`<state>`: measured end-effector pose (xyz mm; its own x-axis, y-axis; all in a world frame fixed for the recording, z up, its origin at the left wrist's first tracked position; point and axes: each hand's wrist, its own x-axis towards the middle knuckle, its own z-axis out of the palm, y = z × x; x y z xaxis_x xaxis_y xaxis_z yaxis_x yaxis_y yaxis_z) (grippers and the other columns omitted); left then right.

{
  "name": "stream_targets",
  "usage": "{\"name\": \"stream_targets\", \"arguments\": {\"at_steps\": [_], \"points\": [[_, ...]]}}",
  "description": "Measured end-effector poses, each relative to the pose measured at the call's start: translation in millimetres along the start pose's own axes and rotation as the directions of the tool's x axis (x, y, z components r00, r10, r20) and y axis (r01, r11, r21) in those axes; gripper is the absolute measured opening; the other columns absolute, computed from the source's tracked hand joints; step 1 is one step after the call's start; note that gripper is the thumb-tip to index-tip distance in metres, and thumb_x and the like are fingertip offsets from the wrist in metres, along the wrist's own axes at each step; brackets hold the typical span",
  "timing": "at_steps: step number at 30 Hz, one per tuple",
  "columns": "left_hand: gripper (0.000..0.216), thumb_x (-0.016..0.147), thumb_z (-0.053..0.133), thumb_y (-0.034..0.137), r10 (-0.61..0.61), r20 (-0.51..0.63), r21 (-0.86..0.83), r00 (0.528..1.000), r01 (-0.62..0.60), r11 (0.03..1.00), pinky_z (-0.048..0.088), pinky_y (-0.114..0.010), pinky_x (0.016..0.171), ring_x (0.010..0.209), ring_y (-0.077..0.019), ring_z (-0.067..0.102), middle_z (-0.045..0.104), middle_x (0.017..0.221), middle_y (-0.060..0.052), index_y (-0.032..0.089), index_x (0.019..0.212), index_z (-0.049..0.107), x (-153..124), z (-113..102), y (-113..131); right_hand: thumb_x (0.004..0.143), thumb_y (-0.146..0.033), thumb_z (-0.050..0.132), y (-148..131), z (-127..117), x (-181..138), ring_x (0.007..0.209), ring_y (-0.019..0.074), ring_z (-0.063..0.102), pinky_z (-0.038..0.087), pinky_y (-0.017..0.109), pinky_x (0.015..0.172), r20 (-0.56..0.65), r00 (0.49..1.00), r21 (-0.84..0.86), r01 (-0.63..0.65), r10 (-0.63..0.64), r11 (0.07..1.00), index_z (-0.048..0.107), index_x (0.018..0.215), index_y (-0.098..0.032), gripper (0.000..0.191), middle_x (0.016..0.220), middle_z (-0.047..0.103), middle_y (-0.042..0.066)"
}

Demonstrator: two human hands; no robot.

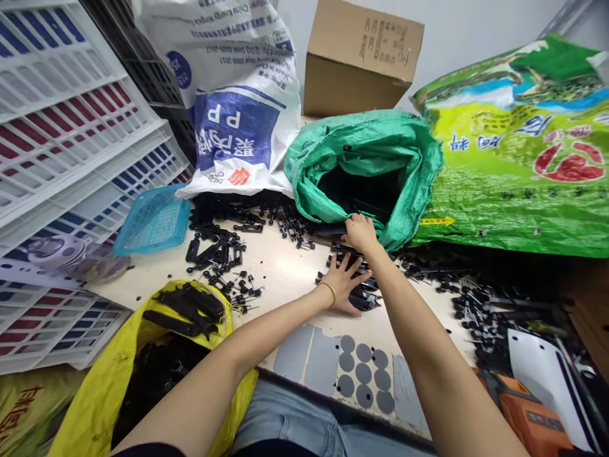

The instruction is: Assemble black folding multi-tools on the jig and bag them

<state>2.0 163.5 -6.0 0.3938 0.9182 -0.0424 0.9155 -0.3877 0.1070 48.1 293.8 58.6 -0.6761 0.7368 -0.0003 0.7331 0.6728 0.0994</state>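
Observation:
My left hand point(343, 284), with a gold bangle at the wrist, lies with fingers spread over a small group of black plastic parts point(366, 298) on the table. Just beyond it, my right hand point(360, 233) is closed at the lower rim of a green woven sack point(304, 168), its fingertips curled over the edge. The sack lies on its side with its mouth towards me, and its inside is dark. More black parts lie beside my right hand, below the sack's mouth.
Loose black parts point(216, 251) and small pins litter the table left and right. A yellow sack point(90, 393) of black pieces stands at lower left, near a blue basket point(152, 219) and white crates point(71, 158). Large bags, a cardboard box point(359, 51) and an orange tool point(533, 419) surround the space.

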Motion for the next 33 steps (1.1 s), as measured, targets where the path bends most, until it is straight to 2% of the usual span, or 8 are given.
{"name": "stream_targets", "arguments": {"at_steps": [5, 10, 13, 19, 24, 30, 31, 33], "points": [[0.107, 0.058, 0.056, 0.078, -0.003, 0.002, -0.026, 1.0, 0.003, 1.0, 0.01, -0.067, 0.104, 0.138, -0.0463, 0.003, 0.009, 0.155, -0.012, 0.029, 0.146, 0.021, 0.6, 1.5, -0.6, 0.078, -0.032, 0.06, 23.0, -41.4, -17.5, 0.097, 0.0303, 0.05, 0.038, 0.04, 0.078, -0.116, 0.983, 0.032, 0.144, -0.14, 0.989, 0.062, 0.11, -0.017, 0.035, 0.1, 0.059, 0.014], [0.105, 0.059, 0.055, 0.078, 0.005, -0.009, -0.031, 1.0, -0.006, 1.0, 0.008, -0.068, 0.104, 0.138, -0.0467, 0.003, 0.012, 0.155, -0.013, 0.026, 0.146, 0.024, -1.1, -5.1, -0.6, 0.08, -0.045, 0.059, 65.7, -51.5, -9.8, 0.095, 0.0312, 0.052, 0.039, 0.044, 0.079, -0.362, 0.923, 0.175, -0.07, 0.13, 0.982, 0.051, 0.12, -0.014, 0.052, 0.103, 0.058, 0.017], [0.106, 0.058, 0.056, 0.079, 0.007, -0.046, -0.024, 0.999, -0.008, 1.0, 0.011, -0.069, 0.104, 0.138, -0.0473, 0.006, 0.016, 0.154, -0.013, 0.026, 0.145, 0.027, -1.5, -5.5, -2.5, 0.075, -0.05, 0.063, 77.4, -27.6, -1.4, 0.091, 0.0303, 0.054, 0.039, 0.046, 0.079, -0.275, 0.905, 0.33, -0.228, 0.324, 0.916, 0.058, 0.095, -0.013, 0.042, 0.093, 0.059, 0.017], [0.101, 0.054, 0.064, 0.074, -0.003, -0.165, -0.042, 0.986, -0.004, 0.999, 0.017, -0.062, 0.108, 0.137, -0.0476, 0.015, 0.028, 0.15, -0.012, 0.027, 0.14, 0.038, -0.7, -1.9, -2.3, 0.07, -0.036, 0.067, 85.6, -6.4, 1.5, 0.067, 0.022, 0.055, 0.042, 0.041, 0.063, 0.125, 0.723, 0.87, -0.41, 0.68, 0.275, 0.044, 0.059, -0.02, 0.029, 0.054, 0.046, 0.002], [0.084, 0.067, 0.056, 0.072, -0.12, -0.29, -0.151, 0.95, 0.078, 0.985, 0.026, -0.051, 0.11, 0.134, -0.0389, 0.03, 0.035, 0.148, -0.005, 0.029, 0.137, 0.041, -8.6, -35.8, -10.9, 0.089, -0.035, 0.037, 86.4, -41.3, -9.2, 0.052, 0.0142, 0.051, 0.041, 0.036, 0.051, 0.155, 0.744, 0.954, -0.284, 0.65, 0.098, 0.035, 0.067, -0.023, 0.024, 0.059, 0.047, 0.002], [0.03, 0.09, 0.041, 0.027, -0.705, -0.334, -0.258, 0.626, 0.659, 0.707, 0.052, -0.037, 0.08, 0.092, -0.0242, 0.063, 0.065, 0.1, -0.017, 0.007, 0.102, 0.06, -97.6, -66.2, -132.6, 0.073, -0.05, 0.061, 59.1, -42.5, -119.5, 0.061, 0.0216, 0.058, 0.047, 0.041, 0.055, 0.064, 0.92, 0.994, -0.091, 0.387, 0.052, 0.051, 0.086, -0.026, 0.029, 0.077, 0.057, 0.008], [0.026, 0.088, 0.044, 0.028, -0.826, -0.327, -0.267, 0.459, 0.794, 0.546, 0.052, -0.036, 0.078, 0.088, -0.023, 0.064, 0.066, 0.094, -0.015, 0.008, 0.095, 0.06, -119.7, -63.5, -154.8, 0.073, -0.049, 0.063, 52.9, -34.4, -144.5, 0.062, 0.0226, 0.059, 0.047, 0.041, 0.056, 0.063, 0.94, 0.99, -0.102, 0.336, 0.101, 0.052, 0.091, -0.028, 0.03, 0.076, 0.059, 0.007], [0.025, 0.083, 0.051, 0.029, -0.861, -0.335, -0.254, 0.382, 0.844, 0.473, 0.052, -0.043, 0.076, 0.082, -0.0268, 0.065, 0.065, 0.082, -0.018, 0.005, 0.085, 0.058, -158.9, -53.5, -188.9, 0.073, -0.047, 0.064, 37.3, -14.0, -190.7, 0.071, 0.0243, 0.061, 0.05, 0.041, 0.062, 0.052, 0.978, 0.942, -0.115, 0.201, 0.315, 0.055, 0.094, -0.03, 0.029, 0.081, 0.061, 0.007]]}}
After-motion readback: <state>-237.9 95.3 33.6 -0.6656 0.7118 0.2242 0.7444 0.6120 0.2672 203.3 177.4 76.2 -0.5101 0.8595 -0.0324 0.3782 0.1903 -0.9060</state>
